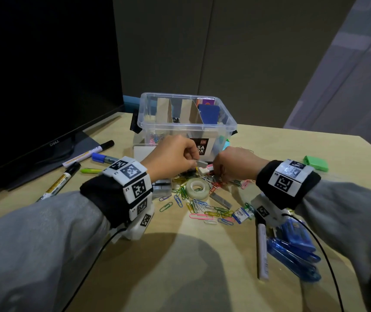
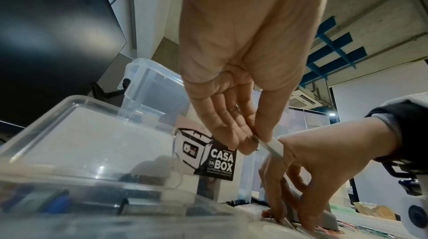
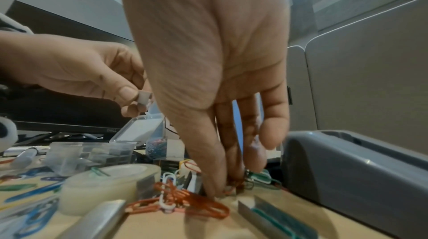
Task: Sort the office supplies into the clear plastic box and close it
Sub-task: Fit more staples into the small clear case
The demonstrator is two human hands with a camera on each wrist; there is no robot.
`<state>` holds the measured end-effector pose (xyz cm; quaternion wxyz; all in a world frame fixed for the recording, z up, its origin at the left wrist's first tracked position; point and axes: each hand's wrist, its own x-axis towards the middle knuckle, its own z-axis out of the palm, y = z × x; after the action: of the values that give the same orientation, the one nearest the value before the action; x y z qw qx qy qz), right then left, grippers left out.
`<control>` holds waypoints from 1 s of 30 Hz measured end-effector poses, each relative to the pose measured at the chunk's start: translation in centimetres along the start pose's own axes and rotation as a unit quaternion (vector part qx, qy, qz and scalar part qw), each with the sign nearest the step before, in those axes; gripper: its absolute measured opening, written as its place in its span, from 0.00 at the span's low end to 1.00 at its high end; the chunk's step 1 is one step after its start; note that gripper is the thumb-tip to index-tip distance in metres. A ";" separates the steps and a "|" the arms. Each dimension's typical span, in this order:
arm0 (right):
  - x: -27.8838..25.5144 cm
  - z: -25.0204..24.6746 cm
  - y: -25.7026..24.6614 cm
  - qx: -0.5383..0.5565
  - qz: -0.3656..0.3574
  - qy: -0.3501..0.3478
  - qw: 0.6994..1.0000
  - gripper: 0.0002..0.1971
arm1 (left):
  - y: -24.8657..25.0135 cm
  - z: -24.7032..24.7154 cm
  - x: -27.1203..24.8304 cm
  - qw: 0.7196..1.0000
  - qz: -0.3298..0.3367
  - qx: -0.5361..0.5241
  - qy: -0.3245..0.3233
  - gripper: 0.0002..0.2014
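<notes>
I am pinching a strip of staples (image 1: 201, 163) between the thumb and fingertips of my left hand (image 1: 172, 156), holding it above the clutter just in front of the clear plastic box (image 1: 186, 122). My right hand (image 1: 236, 164) is reaching down beside it, fingertips (image 3: 215, 190) together on the desk (image 1: 202, 255) among orange paper clips (image 3: 185, 201); whether they are actually gripping one I cannot tell.

The box is standing open at the far middle of the desk, cardboard dividers upright inside, and its black label (image 2: 217, 160) is reading "CASA BOX". Its lid (image 2: 76, 136) is lying near my left wrist.

A roll of clear tape (image 1: 197, 187) is sitting just in front of my hands, with coloured paper clips (image 1: 204, 210) scattered around it. More staple strips (image 3: 275, 219) are lying by my right fingertips. Markers (image 1: 87, 154) are lying to the left, under a monitor (image 1: 45, 75) marked "DELL". Blue pens (image 1: 292, 255) are piled at my right forearm, and a green box (image 1: 316, 163) is sitting far right.
</notes>
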<state>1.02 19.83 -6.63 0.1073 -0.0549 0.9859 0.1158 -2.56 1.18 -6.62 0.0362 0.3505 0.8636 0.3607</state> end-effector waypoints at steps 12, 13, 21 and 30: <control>0.1 0.2 -0.2 0.005 0.010 -0.063 0.998 0.17 | -0.4 0.2 0.0 1.000 -0.005 -0.012 -0.016 0.06; 0.1 0.3 -0.2 0.010 0.016 -0.066 0.998 0.17 | -0.4 0.2 0.0 1.000 -0.005 -0.013 -0.017 0.05; 0.3 0.4 0.3 0.056 0.027 -0.100 0.993 0.16 | -0.1 0.4 -0.2 0.999 0.000 -0.025 -0.027 0.05; 0.5 0.0 -0.3 0.044 0.034 -0.081 0.995 0.13 | -0.6 0.5 -0.1 0.999 -0.005 -0.036 -0.028 0.06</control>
<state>0.59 19.49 -6.81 0.1854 -0.0070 0.9794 0.0802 -2.68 1.09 -7.38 0.0743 0.3544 0.8505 0.3815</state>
